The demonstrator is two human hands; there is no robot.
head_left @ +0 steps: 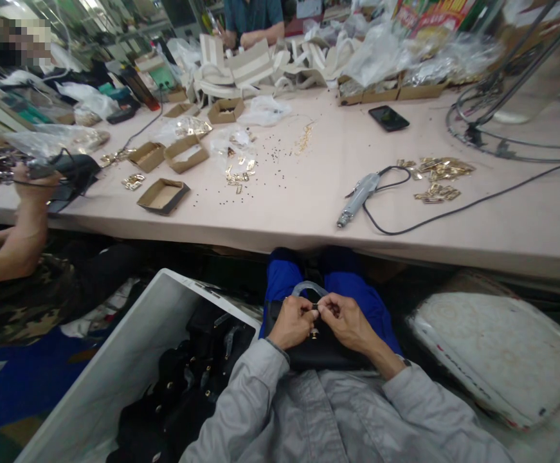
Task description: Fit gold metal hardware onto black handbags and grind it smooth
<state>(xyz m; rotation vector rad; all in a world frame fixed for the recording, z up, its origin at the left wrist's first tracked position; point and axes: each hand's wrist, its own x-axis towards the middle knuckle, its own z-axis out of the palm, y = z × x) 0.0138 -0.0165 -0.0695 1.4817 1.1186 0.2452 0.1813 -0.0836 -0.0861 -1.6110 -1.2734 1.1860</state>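
A black bag (330, 350) lies across my lap, with a gold-coloured metal fitting (314, 334) on its front. Its handle (308, 286) appears wrapped in clear plastic and arches up behind my fingers. Over the bag, my left hand (293, 321) and my right hand (344, 319) meet fingertip to fingertip. Both are closed in a pinch just above the fitting. A small bit shows between the fingertips, too tiny to name.
Left of me, a white bin (101, 360) holds several black bags (188, 379). On the table lie an electric screwdriver (358, 198), gold metal parts (441, 170), a phone (388, 118) and small cardboard boxes (164, 196). A plastic-covered stool (496, 347) stands right. A co-worker's arm (31, 225) reaches in left.
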